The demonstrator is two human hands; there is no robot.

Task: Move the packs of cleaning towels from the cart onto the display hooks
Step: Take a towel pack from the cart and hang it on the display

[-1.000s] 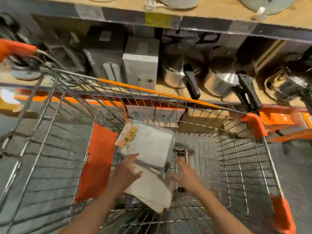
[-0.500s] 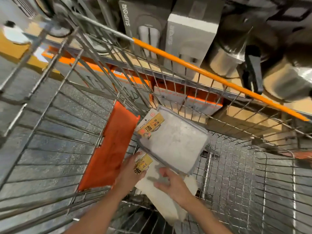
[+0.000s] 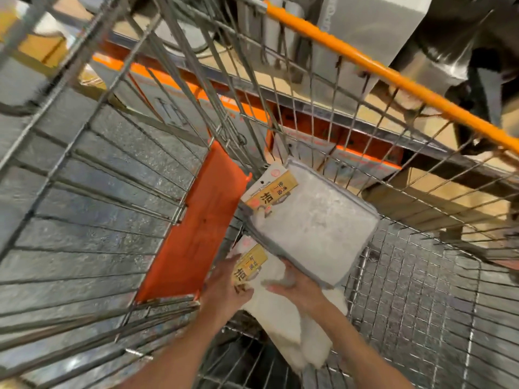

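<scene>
Both towel packs sit in the cart point(image 3: 421, 290), near its orange-flap end. Your left hand point(image 3: 224, 290) pinches the cream pack point(image 3: 283, 310) by its label; right hand point(image 3: 297, 287) grips the grey pack point(image 3: 311, 223). Lift w/ labels up, clear the wires.

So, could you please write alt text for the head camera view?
Both hands, left hand and right hand, grip a cream towel pack inside a wire cart; a grey towel pack lies on it.
</scene>
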